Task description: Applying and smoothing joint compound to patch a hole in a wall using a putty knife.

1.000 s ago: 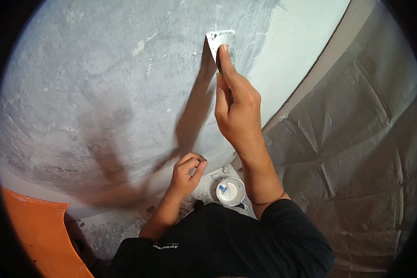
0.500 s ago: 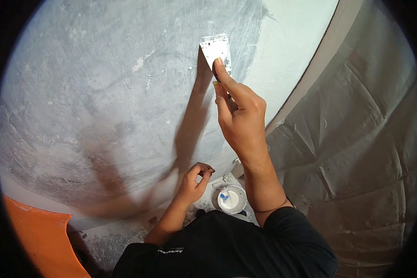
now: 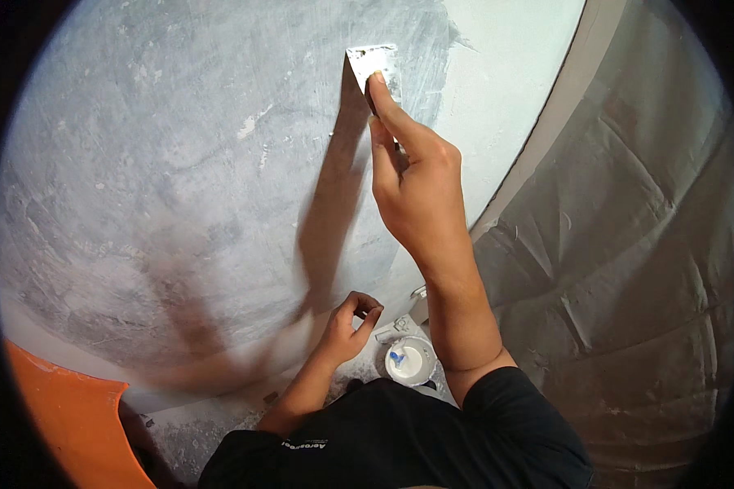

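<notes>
My right hand (image 3: 420,175) grips a putty knife (image 3: 375,59) near the top of the view, one finger stretched along the blade. White filler smears the blade, and its far edge meets the grey, patchy wall (image 3: 196,138). The handle is mostly hidden behind my fingers. Lower down, my left hand (image 3: 347,332) hangs close to the wall, its fingers curled in toward the thumb with nothing visible in them. Between my forearms stands a white bucket (image 3: 434,355) of white filler, with a blue-handled tool (image 3: 397,358) in it.
A smooth white strip (image 3: 506,65) borders the grey area on the right. Beyond it, a creased brown sheet (image 3: 612,285) covers the right side. An orange panel (image 3: 69,416) stands at lower left. White dust and smears mark the floor (image 3: 187,436).
My right hand and the putty knife have moved a little up the wall and slightly left. My left hand has shifted slightly right and stays curled.
</notes>
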`<action>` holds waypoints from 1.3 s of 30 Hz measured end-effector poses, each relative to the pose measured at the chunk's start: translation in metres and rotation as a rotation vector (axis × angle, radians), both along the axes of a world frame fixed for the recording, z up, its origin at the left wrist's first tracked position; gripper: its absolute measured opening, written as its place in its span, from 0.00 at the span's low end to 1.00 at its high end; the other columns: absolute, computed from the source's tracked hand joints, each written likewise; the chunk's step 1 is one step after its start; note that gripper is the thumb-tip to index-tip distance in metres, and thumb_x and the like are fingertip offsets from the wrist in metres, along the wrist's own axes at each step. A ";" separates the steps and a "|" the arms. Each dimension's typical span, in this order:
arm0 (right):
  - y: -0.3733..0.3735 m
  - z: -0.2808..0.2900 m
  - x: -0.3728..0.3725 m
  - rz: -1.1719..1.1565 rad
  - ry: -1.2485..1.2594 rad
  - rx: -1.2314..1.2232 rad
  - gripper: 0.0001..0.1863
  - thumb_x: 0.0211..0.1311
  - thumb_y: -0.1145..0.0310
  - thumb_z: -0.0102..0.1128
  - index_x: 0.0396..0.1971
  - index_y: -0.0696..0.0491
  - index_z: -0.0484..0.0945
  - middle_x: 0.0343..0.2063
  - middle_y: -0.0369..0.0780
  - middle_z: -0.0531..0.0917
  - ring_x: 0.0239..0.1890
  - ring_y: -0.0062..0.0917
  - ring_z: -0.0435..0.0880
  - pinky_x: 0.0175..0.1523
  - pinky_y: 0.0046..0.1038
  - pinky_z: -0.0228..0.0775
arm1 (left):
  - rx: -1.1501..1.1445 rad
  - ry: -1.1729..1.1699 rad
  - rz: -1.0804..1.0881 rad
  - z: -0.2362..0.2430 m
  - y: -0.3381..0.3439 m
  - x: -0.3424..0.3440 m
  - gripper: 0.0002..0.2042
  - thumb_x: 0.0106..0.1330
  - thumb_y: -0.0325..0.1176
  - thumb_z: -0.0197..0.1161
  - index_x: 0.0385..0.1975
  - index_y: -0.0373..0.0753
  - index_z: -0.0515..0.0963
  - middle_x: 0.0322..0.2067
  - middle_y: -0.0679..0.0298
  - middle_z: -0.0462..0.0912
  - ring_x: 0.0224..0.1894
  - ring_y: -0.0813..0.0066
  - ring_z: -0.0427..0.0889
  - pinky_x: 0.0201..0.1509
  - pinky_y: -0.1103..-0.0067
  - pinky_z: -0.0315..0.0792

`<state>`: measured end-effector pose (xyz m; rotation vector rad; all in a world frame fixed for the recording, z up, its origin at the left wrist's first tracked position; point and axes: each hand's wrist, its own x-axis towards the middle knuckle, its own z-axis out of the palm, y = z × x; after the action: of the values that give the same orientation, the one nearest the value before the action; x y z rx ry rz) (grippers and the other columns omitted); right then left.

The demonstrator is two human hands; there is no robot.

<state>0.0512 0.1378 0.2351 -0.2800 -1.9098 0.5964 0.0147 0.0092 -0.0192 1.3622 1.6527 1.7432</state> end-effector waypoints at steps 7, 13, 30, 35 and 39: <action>0.012 -0.022 -0.004 0.021 0.091 0.108 0.25 0.63 0.80 0.56 0.61 0.49 0.73 0.37 0.47 0.86 0.35 0.19 0.83 0.37 0.22 0.77 | 0.010 -0.042 0.001 0.006 0.000 0.009 0.03 0.69 0.26 0.58 0.34 0.35 0.76 0.33 0.63 0.82 0.36 0.78 0.79 0.44 0.80 0.72; 0.024 -0.059 0.024 0.029 0.140 -0.036 0.28 0.58 0.80 0.57 0.61 0.51 0.73 0.25 0.44 0.80 0.25 0.25 0.78 0.33 0.25 0.72 | -0.250 0.033 0.013 0.009 -0.012 -0.002 0.10 0.71 0.31 0.57 0.30 0.32 0.78 0.29 0.59 0.82 0.28 0.77 0.79 0.33 0.79 0.73; 0.073 -0.121 0.055 0.083 0.059 -0.343 0.25 0.67 0.74 0.55 0.64 0.56 0.63 0.33 0.45 0.86 0.22 0.15 0.77 0.27 0.19 0.68 | -0.198 -0.085 -0.107 -0.017 0.003 0.002 0.23 0.68 0.29 0.60 0.60 0.37 0.60 0.52 0.55 0.76 0.45 0.72 0.78 0.49 0.76 0.73; 0.084 -0.123 0.056 0.349 0.263 -0.505 0.20 0.70 0.73 0.52 0.60 0.58 0.64 0.33 0.41 0.84 0.20 0.14 0.74 0.25 0.17 0.67 | -0.263 -0.089 -0.095 -0.016 0.006 0.003 0.20 0.67 0.29 0.61 0.57 0.37 0.65 0.50 0.58 0.78 0.45 0.74 0.79 0.49 0.77 0.74; 0.094 -0.136 0.052 0.527 0.397 -0.653 0.14 0.73 0.71 0.48 0.54 0.59 0.66 0.31 0.39 0.82 0.21 0.15 0.75 0.26 0.17 0.69 | -0.262 -0.082 -0.093 -0.018 0.008 0.003 0.16 0.67 0.29 0.62 0.52 0.37 0.70 0.48 0.60 0.79 0.44 0.75 0.79 0.48 0.78 0.74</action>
<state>0.1035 0.2316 0.0995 -0.0506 -1.3506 1.5124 0.0178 0.0172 -0.0370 1.2103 1.6766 1.4515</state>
